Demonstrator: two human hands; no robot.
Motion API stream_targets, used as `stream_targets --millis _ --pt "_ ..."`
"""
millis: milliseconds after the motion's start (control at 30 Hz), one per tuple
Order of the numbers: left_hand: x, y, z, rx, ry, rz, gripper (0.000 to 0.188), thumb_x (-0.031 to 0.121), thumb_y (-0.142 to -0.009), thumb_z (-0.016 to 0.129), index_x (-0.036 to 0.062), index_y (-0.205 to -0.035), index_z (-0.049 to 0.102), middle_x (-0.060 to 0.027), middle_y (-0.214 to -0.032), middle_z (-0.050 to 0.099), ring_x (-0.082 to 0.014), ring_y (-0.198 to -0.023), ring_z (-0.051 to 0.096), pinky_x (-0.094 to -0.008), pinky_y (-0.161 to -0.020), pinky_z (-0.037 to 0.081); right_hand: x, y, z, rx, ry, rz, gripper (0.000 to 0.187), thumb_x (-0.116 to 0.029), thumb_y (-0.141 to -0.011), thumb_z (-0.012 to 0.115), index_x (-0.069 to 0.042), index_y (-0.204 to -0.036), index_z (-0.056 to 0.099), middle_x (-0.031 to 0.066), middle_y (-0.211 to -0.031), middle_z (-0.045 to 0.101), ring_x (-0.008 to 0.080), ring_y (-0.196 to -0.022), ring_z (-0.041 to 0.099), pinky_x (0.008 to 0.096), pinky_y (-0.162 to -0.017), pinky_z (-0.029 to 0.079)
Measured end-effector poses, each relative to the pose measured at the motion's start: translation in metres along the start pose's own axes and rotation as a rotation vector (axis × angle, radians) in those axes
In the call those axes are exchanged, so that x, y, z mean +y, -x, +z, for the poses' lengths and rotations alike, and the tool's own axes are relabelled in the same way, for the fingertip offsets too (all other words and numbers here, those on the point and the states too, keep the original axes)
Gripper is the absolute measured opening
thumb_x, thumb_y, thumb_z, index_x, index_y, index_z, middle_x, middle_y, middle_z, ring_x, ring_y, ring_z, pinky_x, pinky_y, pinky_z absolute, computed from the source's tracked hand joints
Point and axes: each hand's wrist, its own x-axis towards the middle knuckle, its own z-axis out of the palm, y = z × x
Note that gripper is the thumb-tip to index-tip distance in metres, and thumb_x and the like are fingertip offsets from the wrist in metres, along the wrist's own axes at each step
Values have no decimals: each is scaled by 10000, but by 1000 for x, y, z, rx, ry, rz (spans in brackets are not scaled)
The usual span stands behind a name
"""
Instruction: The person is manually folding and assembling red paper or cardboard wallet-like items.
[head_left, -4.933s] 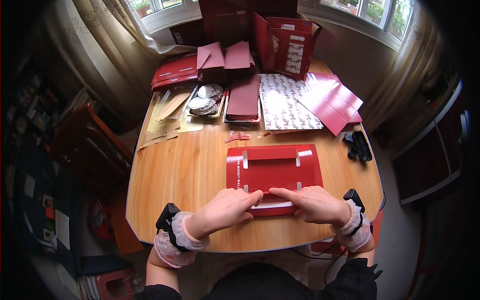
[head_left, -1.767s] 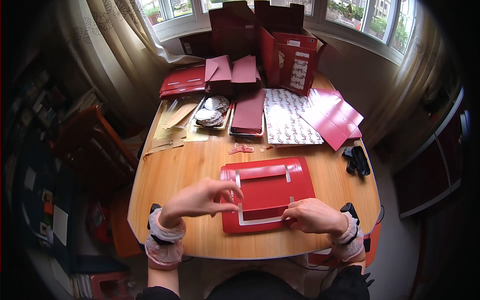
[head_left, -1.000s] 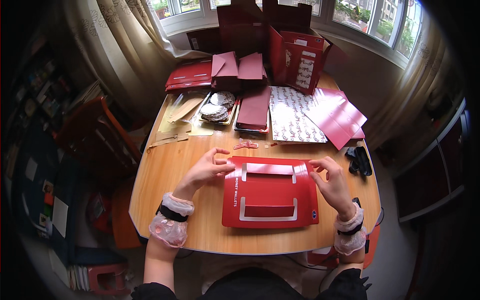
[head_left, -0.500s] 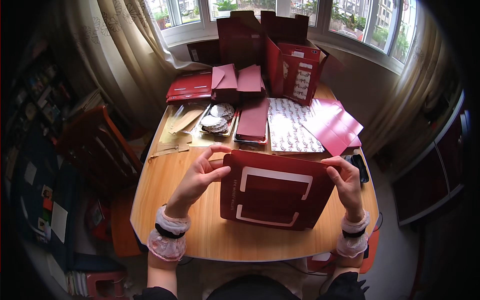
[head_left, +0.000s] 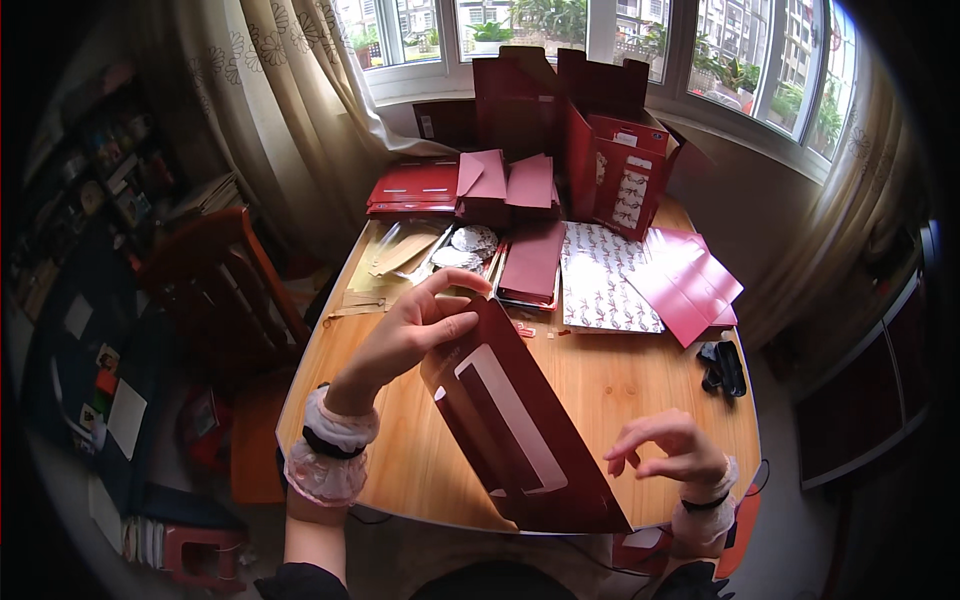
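Observation:
A flat dark red cardboard piece [head_left: 480, 440] with a white bracket-shaped patch stands tilted over the front of the wooden table. My left hand [head_left: 410, 335] pinches its upper corner between thumb and fingers. My right hand [head_left: 672, 450] is off to the right of the piece, touching nothing, its fingers loosely bent and apart from the thumb. Behind the cardboard sit a stack of dark red cards [head_left: 533, 262] and a tray of white patterned round pieces [head_left: 468, 243]. A small red item [head_left: 523, 329] lies near the stack.
A white printed sheet [head_left: 607, 275] and glossy pink sheets [head_left: 688, 283] lie far right. Pink envelopes [head_left: 482, 175], red folders [head_left: 412, 186] and an open dark red box [head_left: 625, 155] stand at the back. A black item [head_left: 722, 368] rests by the right edge; a wooden chair [head_left: 225, 290] stands left.
My right hand has let go of the cardboard's upper right corner and moved down and nearer. The cardboard has turned and tilted, held by my left hand alone. The view has shifted slightly.

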Motion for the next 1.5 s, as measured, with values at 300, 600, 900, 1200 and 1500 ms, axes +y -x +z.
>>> stream_targets --millis 300,600,900,1200,1500 --pt "43 -60 43 -283 -449 -158 308 109 -1031 648 63 -1322 557 -93 -1112 741 -97 -994 664 -275 -853 543 25 -30 18 505 -270 -32 335 -170 -1078 598 35 -1339 641 138 -1208 731 185 -1090 702 296 -854 565" --pt "9 -77 66 -378 -715 -60 294 47 -1008 640 52 -1293 567 -83 -1047 750 -105 -964 655 -300 -816 537 53 -40 13 520 -324 231 227 -108 -1009 700 39 -1175 746 78 -1087 757 116 -923 673 268 -781 553" --pt "-29 -74 19 -407 -465 -28 314 75 -1028 627 83 -1335 562 -68 -1084 745 -74 -926 622 -267 -787 531 84 -68 20 420 -754 245 204 -126 -1021 688 41 -1127 736 50 -962 724 103 -830 603 250 -760 507" --pt "-31 -86 -10 -491 -278 -177 311 149 -1040 663 87 -1333 576 42 -896 629 11 -771 503 -194 -659 456 129 -87 -21 735 -139 149 266 -60 -960 737 34 -1208 734 123 -1068 775 136 -962 724 238 -811 560" --pt "-17 -92 0 -640 -523 -299 408 190 -1014 700 79 -1377 551 -42 -995 737 -73 -856 639 -255 -711 523 99 -86 -14 556 -206 177 237 -217 -1038 675 -11 -1135 739 62 -970 763 109 -861 696 246 -746 544"
